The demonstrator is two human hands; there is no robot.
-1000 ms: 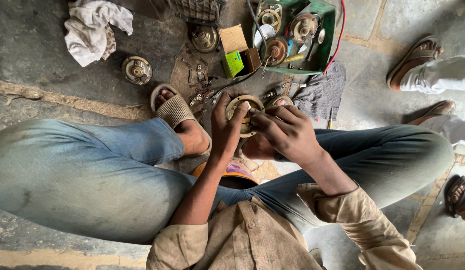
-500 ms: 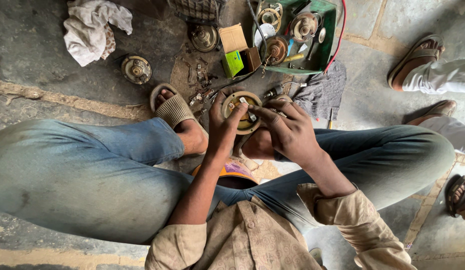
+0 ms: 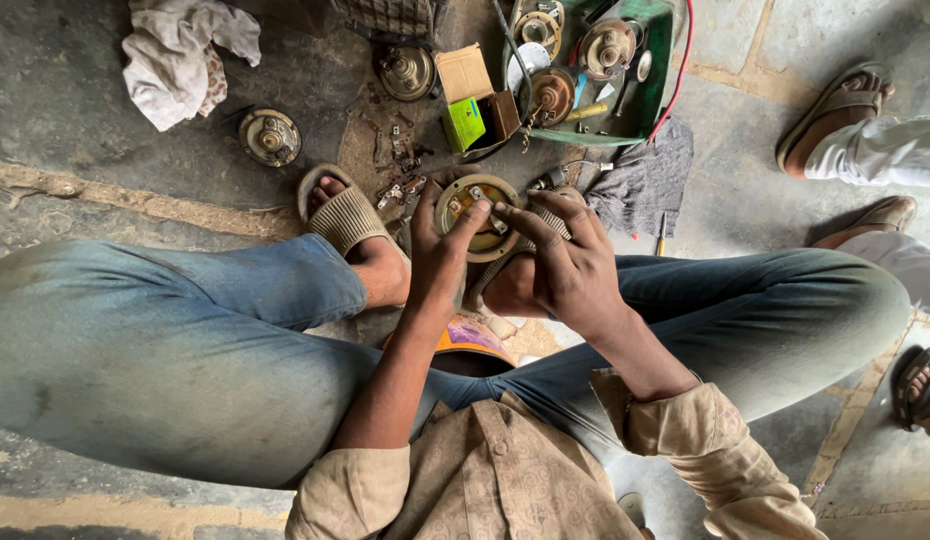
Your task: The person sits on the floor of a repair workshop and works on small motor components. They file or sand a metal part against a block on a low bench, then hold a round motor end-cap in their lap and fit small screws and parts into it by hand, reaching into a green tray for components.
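The left hand (image 3: 437,255) cups the round metal part (image 3: 477,215) below the green tray (image 3: 660,70); right hand (image 3: 570,265) fingertips pinch its centre. It looks stiff, heavy, best gripped by the rim.

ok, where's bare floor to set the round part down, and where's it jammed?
Bare floor: the dark patch between the white rag and the loose round disc, and the grey slab right of the grey cloth, before another person's sandalled foot. Crowded: the green tray, and the small hardware by the cardboard box, just beyond both hands on the round part.
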